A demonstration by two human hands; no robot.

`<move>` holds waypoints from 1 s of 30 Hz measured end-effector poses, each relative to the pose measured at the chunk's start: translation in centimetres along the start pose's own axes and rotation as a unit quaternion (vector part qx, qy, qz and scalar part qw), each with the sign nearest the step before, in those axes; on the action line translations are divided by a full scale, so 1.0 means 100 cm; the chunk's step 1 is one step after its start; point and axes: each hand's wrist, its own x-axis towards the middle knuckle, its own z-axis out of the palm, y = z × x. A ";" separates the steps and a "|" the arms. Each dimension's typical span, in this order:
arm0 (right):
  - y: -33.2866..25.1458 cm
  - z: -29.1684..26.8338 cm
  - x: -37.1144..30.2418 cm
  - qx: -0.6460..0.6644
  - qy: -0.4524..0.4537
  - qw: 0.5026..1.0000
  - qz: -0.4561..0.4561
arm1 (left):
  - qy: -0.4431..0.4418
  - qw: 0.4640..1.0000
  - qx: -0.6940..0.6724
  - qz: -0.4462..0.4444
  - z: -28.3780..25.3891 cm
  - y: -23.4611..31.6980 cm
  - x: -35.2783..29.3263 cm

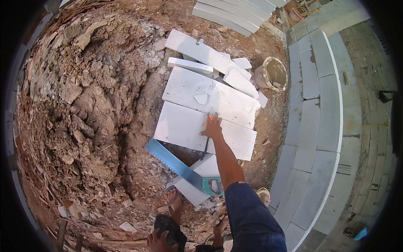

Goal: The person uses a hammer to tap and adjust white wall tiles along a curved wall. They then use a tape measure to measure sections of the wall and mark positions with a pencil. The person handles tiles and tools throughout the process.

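Right hand: my right hand (212,127) is stretched out ahead of me, palm down and fingers spread flat on the near white block (184,126), right by the seam where it meets the block behind it.

Right grip: wide and flat, closed on nothing. A thin dark tool (205,149) runs from under my palm back toward me; I cannot tell whether my thumb pins it or it just lies there.

Left hand: my left hand (157,242) is down at my knee near the lower edge of the view, curled on the dark cloth (171,230) there.

Block: it lies flat on the dirt ground (138,159), long axis running left to right across me, with the far white block (210,96) tight against its far edge.

Saw: the blue hand saw (174,161) lies on the ground between me and the block, blade pointing up-left, green handle (212,185) close to my right elbow.

Key relation: the saw handle sits behind my right hand, toward my body, and the right is clearly the nearer hand.

Around: rubble heap (71,96) to my left, a bucket (273,73) beyond the blocks, a curved block wall (319,126) along my right.
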 end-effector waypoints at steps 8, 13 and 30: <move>0.023 0.017 -0.023 0.150 0.100 0.982 0.049 | -0.041 0.999 -0.025 0.004 -0.011 -0.011 0.021; 0.039 -0.010 -0.140 0.762 0.092 0.637 0.076 | -0.159 0.984 0.030 -0.073 -0.018 0.005 0.038; 0.089 -0.054 -0.661 0.885 -0.282 0.364 0.063 | -0.067 0.914 0.321 0.237 0.048 0.064 -0.048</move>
